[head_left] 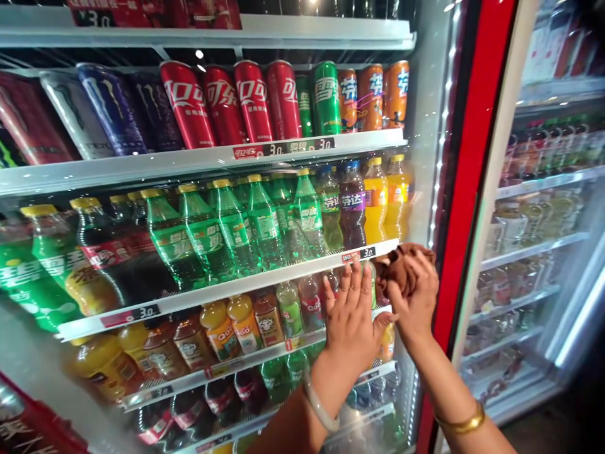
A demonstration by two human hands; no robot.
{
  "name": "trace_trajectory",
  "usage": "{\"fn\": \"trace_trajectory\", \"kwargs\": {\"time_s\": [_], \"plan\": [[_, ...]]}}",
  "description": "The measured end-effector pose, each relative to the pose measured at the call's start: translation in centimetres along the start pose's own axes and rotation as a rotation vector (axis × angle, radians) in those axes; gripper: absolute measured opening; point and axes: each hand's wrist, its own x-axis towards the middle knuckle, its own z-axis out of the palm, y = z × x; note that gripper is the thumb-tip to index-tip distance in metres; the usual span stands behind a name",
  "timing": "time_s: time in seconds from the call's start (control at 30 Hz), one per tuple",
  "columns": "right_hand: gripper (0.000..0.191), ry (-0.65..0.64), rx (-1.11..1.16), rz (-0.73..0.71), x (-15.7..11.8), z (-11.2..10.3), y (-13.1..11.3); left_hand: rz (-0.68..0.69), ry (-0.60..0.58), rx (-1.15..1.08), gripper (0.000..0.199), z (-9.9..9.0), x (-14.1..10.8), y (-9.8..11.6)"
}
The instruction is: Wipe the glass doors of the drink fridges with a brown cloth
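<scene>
My right hand (420,290) is closed around a crumpled brown cloth (401,268) near the right end of a white shelf edge (265,275). Beside it on the left, my left hand (350,315) has its fingers stretched out and pointing up, with nothing in it. Its fingertips come just under a small price tag (362,254). Small bright reflections over the drinks suggest a glass pane in front of them; whether my left palm touches it I cannot tell. Part of the lower shelf's bottles is hidden behind both hands.
Several rows of drinks fill the cooler: red cans (253,101) above, green bottles (265,221) in the middle, orange-capped juice bottles (243,321) below. A red frame post (477,164) runs down the right side. Another stocked cooler (543,239) stands beyond it.
</scene>
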Motion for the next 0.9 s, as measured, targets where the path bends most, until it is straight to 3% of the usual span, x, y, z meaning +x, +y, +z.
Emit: {"fn": "trace_trajectory", "kwargs": {"time_s": [0.1,0.17,0.3,0.4,0.47,0.53,0.6,0.67,0.73,0.8,0.9], "plan": [[0.053,0.068,-0.021,0.073,3.4,0.1,0.0,-0.029,0.033,0.003,0.080,0.9,1.6,1.8],[0.051,0.020,-0.001,0.019,3.4,0.2,-0.5,-0.029,0.054,-0.014,0.081,1.3,2.2,2.7],[0.042,-0.157,0.045,-0.080,-2.3,-1.0,0.9,-0.002,0.013,-0.046,0.084,2.5,1.6,3.4],[0.045,-0.141,0.000,0.044,-5.3,-2.2,3.7,0.070,-0.054,-0.035,0.082,3.5,0.6,3.7],[0.052,-0.046,-0.038,0.191,-4.3,-2.5,4.9,0.076,-0.074,-0.024,0.083,4.0,0.3,4.0],[0.054,0.040,-0.052,0.276,-1.5,-2.2,4.9,0.064,-0.082,-0.019,0.083,4.1,0.4,4.4],[0.054,0.059,-0.042,0.256,1.1,-1.7,3.9,0.060,-0.094,-0.027,0.083,4.1,0.4,4.5],[0.054,0.010,-0.020,0.166,1.4,-1.3,2.8,0.066,-0.111,-0.047,0.085,4.0,0.1,4.5],[0.055,-0.073,-0.002,0.077,-1.3,-1.4,2.4,0.066,-0.127,-0.066,0.087,4.1,-0.8,4.3],[0.054,-0.145,0.006,0.055,-5.9,-1.9,3.0,0.066,-0.150,-0.073,0.086,4.6,-2.2,4.1],[0.057,-0.134,-0.007,0.248,-11.7,-2.6,4.5,0.080,-0.194,-0.068,0.083,5.6,-4.4,3.9]]}}
